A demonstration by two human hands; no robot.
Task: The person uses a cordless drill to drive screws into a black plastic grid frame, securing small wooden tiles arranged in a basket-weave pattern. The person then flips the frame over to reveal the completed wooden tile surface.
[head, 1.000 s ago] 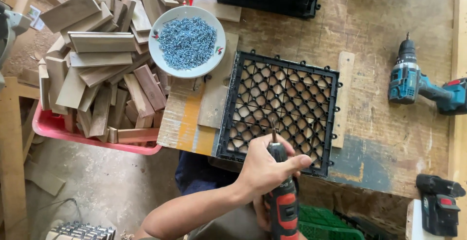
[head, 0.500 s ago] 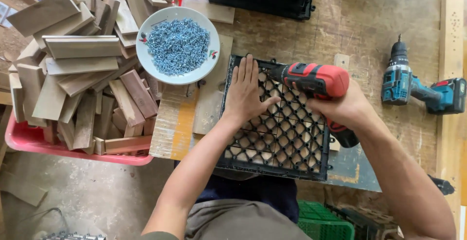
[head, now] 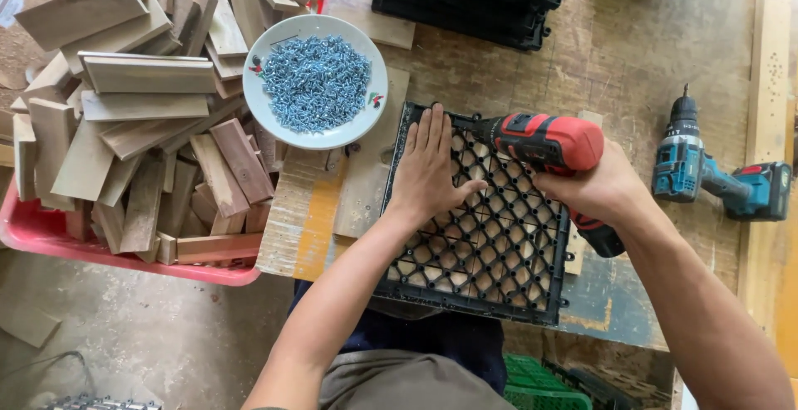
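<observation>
Gripping red drill, right hand | left hand flat on black grid | screw bowl near

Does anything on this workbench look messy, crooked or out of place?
Mostly no. The wooden slats lie jumbled, heaped above the red bin's rim. The left hand lies flat on the black grid tile; the right hand grips the red drill. The screws stay on their plate.

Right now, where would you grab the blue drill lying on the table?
Grip the blue drill by its handle, the narrower bar between the motor body and the battery block. It lies flat on its side, bit pointing away, so come down from above; nothing lies on it.
</observation>
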